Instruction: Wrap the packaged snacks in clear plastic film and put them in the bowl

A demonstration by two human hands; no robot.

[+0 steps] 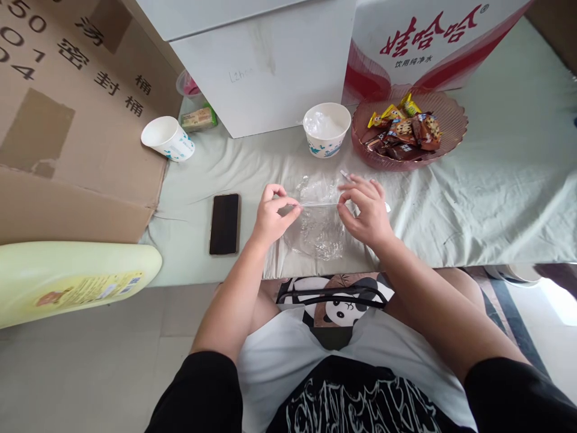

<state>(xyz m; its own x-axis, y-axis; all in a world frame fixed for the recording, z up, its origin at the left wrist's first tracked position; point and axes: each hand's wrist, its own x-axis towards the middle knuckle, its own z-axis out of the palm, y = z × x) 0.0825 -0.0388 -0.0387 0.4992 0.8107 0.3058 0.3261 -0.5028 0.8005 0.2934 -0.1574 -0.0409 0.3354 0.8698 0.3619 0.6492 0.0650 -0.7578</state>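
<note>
Between my two hands a thin, crinkled sheet of clear plastic film (318, 231) lies over the cloth, its upper part drawn into a taut line. My left hand (276, 213) pinches the left end of that line between thumb and forefinger. At the right end, my right hand (364, 207) pinches it the same way, its other fingers raised. A small whitish strip (345, 175) shows beside the right fingertips; what it belongs to is unclear. Just beyond the hands stands a white paper bowl (327, 147) with clear plastic inside.
A pink glass bowl (457, 129) of wrapped snacks stands back right. A phone (224, 224) lies left. Behind it, a paper cup (169, 138) tilts against a cardboard box (81, 120). White boxes (279, 66) line the back. A yellow-green bottle (81, 279) is at far left.
</note>
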